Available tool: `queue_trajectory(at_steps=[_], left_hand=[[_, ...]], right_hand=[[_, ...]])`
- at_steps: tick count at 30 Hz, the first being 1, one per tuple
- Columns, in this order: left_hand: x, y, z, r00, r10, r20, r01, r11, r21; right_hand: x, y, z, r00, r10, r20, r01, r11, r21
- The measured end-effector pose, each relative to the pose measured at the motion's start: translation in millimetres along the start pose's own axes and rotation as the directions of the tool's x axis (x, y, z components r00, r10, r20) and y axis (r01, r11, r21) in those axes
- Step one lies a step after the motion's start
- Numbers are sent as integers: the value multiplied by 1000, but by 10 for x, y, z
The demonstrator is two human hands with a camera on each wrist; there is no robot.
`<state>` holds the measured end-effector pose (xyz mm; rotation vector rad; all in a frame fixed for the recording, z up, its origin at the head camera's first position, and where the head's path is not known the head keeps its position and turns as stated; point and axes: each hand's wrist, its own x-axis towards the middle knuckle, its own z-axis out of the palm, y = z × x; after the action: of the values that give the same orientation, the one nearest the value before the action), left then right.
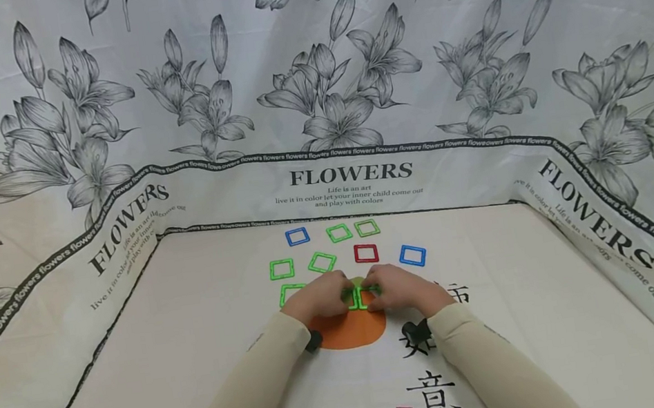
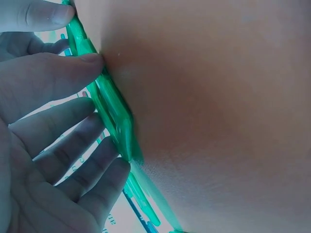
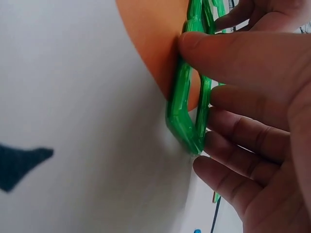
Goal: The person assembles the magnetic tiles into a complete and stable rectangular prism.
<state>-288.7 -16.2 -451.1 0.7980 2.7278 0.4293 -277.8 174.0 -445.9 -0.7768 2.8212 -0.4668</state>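
Note:
Both hands work together over the orange circle (image 1: 351, 331) printed on the tablecloth. My left hand (image 1: 322, 295) pinches a green frame tile (image 2: 114, 104), a hollow plastic piece, between thumb and fingers. Another green frame tile (image 3: 180, 94) is in my right hand (image 1: 400, 286), thumb on the near side and fingers behind. The two tiles stand upright, edge against edge, where the hands meet. In the head view the fingers hide much of them.
Beyond the hands lie loose hollow tiles: several green ones (image 1: 282, 269), a red one (image 1: 365, 253), and blue ones at the back (image 1: 297, 237) and right (image 1: 412, 255). Black characters (image 1: 434, 398) are printed on the cloth. Flowered curtain (image 1: 355, 179) walls enclose the table.

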Motion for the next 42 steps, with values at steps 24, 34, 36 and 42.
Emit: queue_trajectory(at_steps=[24, 34, 36, 42], left_hand=[[-3, -4, -8, 1000, -9, 1, 9, 1000, -13], [-29, -45, -1, 1000, 8, -12, -9, 1000, -15], [-41, -59, -7, 1000, 17, -21, -17, 1000, -12], [-97, -132, -19, 998, 40, -57, -40, 999, 3]], right_hand=[[48, -185, -64, 993, 106, 55, -105, 994, -6], [27, -186, -30, 993, 102, 57, -100, 994, -35], [23, -185, -31, 993, 104, 54, -101, 994, -44], [22, -176, -37, 994, 97, 52, -93, 993, -68]])
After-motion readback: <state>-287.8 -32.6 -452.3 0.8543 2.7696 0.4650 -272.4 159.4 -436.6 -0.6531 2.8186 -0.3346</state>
